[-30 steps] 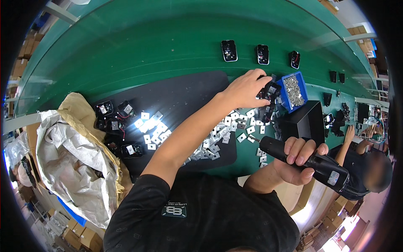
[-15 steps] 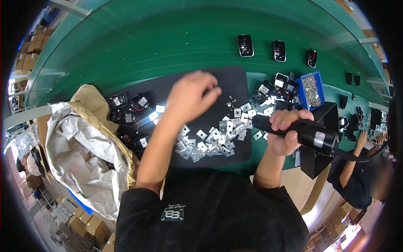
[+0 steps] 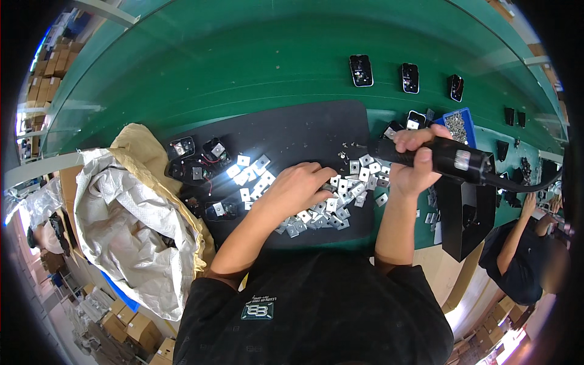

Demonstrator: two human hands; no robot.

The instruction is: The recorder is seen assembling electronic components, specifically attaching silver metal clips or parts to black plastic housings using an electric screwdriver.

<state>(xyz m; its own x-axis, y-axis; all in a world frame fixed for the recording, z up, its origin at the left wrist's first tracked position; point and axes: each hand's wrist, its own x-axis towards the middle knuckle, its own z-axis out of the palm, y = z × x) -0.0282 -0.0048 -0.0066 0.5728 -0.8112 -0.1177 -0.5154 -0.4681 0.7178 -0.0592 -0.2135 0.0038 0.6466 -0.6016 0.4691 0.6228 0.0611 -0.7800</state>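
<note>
My right hand (image 3: 415, 159) is wrapped round a black corded electric screwdriver (image 3: 447, 158), held nearly level with its tip end toward the left. My left hand (image 3: 299, 190) lies low over a pile of small square metal plates (image 3: 313, 219), each with a hole in it. Thumb and forefinger are apart at the pile's edge, and the other fingers are partly hidden. Loose screws (image 3: 344, 154) sit on the black mat (image 3: 286, 134) near the screwdriver's tip. More plates (image 3: 248, 173) lie left of my left hand.
Black housings with wires (image 3: 198, 170) stand on the left, beside a large white woven sack (image 3: 137, 225). A blue bin of screws (image 3: 467, 121) and a black box (image 3: 462, 213) are on the right. Several black housings (image 3: 361, 71) line the green surface beyond. A co-worker (image 3: 517, 255) sits far right.
My left hand has come down and right from above the mat onto the metal plates. The screwdriver in my right hand has risen slightly in view, which has shifted a little too.
</note>
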